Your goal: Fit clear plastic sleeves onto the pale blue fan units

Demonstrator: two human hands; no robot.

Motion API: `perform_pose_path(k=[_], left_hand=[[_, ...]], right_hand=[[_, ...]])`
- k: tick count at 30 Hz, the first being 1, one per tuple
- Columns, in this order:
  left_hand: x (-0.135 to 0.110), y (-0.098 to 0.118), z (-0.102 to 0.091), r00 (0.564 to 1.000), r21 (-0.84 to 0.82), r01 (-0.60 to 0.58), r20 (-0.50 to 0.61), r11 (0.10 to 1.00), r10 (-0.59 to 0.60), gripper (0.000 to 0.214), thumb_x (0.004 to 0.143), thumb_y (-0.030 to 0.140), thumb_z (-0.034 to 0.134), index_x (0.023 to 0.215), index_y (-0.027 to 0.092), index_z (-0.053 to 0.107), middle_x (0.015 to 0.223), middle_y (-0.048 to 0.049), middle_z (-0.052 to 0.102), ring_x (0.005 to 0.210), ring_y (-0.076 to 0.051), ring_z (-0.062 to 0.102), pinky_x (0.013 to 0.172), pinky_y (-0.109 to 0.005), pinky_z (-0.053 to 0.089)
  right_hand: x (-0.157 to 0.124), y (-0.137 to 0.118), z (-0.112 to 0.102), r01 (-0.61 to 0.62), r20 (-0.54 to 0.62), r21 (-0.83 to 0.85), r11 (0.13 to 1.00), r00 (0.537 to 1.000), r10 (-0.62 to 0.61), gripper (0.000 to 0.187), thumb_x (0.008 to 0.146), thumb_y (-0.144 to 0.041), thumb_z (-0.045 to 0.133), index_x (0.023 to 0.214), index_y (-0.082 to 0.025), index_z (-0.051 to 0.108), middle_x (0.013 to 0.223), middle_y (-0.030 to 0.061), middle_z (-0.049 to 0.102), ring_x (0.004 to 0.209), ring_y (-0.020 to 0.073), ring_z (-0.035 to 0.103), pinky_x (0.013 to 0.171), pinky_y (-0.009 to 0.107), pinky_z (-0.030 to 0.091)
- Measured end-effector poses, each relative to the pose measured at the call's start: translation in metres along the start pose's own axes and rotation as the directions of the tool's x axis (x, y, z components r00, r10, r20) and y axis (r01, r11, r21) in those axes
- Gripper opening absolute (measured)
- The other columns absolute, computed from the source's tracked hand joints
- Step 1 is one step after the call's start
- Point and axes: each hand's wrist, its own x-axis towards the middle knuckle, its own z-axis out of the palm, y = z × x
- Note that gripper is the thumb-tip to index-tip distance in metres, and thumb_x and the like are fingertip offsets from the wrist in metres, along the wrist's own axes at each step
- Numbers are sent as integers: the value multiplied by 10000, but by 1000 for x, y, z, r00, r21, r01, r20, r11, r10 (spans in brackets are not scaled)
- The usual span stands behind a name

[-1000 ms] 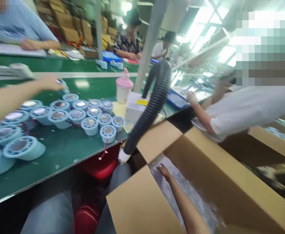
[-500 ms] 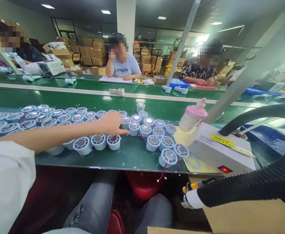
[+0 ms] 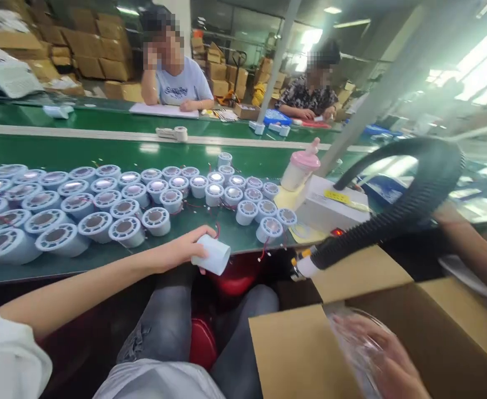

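The left hand (image 3: 189, 252) is closed around a pale blue cylinder (image 3: 215, 254) at the near edge of the surface (image 3: 239, 238), its long axis slanting slightly down to the right, one end toward the cardboard box (image 3: 293, 352). The right hand (image 3: 387, 349), well apart and farther from the cylinder, is at clear plastic (image 3: 355, 352) inside the box; blur hides whether it grips.

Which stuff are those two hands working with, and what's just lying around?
Job in hand, it seems:
pale-blue cylindrical unit, in the left hand;
clear plastic, at the right hand;
open cardboard box;
rows of pale-blue round units on the green table.

Probably just lying about:
pink-lidded cup;
yellow paper.
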Motion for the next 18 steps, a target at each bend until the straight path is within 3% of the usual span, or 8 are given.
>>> perform_pose_path(k=[2, 3, 5, 6, 9, 12, 15, 18], left_hand=[[9, -8, 26, 968, -325, 183, 223, 928, -113, 452, 617, 435, 580, 982, 184, 489, 845, -47, 587, 670, -185, 583, 462, -244, 423], [14, -12, 39, 939, -358, 263, 308, 896, -152, 460, 633, 480, 575, 967, 171, 510, 808, -50, 582, 611, -165, 562, 410, -220, 384], [22, -16, 62, 886, -244, 313, 423, 918, -190, 454, 709, 548, 538, 931, 153, 549, 717, -29, 545, 506, -117, 482, 349, -190, 310], [25, -17, 70, 873, -140, 269, 452, 953, -180, 437, 752, 551, 516, 923, 152, 564, 691, -14, 523, 488, -104, 451, 346, -187, 302], [26, -15, 84, 897, 208, -105, 442, 973, 2, 306, 819, 426, 536, 940, 161, 628, 781, -24, 551, 653, -135, 522, 530, -232, 446], [23, -14, 85, 902, 399, -385, 352, 832, 249, 205, 835, 315, 563, 936, 166, 661, 937, -51, 583, 867, -174, 555, 806, -297, 453], [22, -22, 84, 908, 365, -403, 271, 839, 319, 286, 794, 344, 650, 1025, 177, 626, 988, -51, 600, 890, -176, 564, 821, -304, 451], [25, -36, 84, 906, 297, -409, 240, 863, 347, 574, 630, 426, 796, 1123, 194, 614, 1037, -66, 581, 931, -197, 565, 818, -321, 476]], right_hand=[[-11, -33, 30, 333, 83, -33, 942, 940, -330, 369, 807, -504, 544, 1113, -333, 658, 1155, 162, 577, 1137, 318, 579, 896, 475, 486], [-13, -50, 46, 437, 128, -124, 891, 898, -422, 407, 806, -435, 590, 1196, -325, 622, 1175, 150, 551, 1118, 313, 579, 913, 479, 484], [-10, -78, 74, 579, 174, -281, 766, 815, -553, 469, 832, -308, 583, 1300, -305, 555, 1218, 150, 507, 1091, 302, 564, 892, 461, 504], [-7, -87, 85, 590, 180, -367, 719, 804, -567, 482, 827, -265, 585, 1307, -295, 552, 1255, 155, 485, 1100, 321, 539, 881, 477, 504], [0, -95, 101, 539, 192, -496, 681, 833, -519, 402, 788, -137, 588, 1169, -251, 644, 1310, 152, 458, 1093, 347, 495, 852, 496, 501], [-2, -88, 103, 480, 199, -324, 815, 877, -437, 226, 722, -102, 667, 912, -223, 677, 1227, 115, 496, 1072, 293, 507, 865, 432, 502], [-10, -87, 101, 341, 157, -11, 940, 929, -335, 166, 681, -227, 764, 782, -202, 635, 1132, 82, 507, 1036, 237, 539, 879, 375, 486], [-14, -94, 98, 181, 142, 184, 966, 968, -208, 158, 831, -312, 614, 736, -189, 643, 1089, 78, 538, 998, 202, 561, 803, 317, 481]])
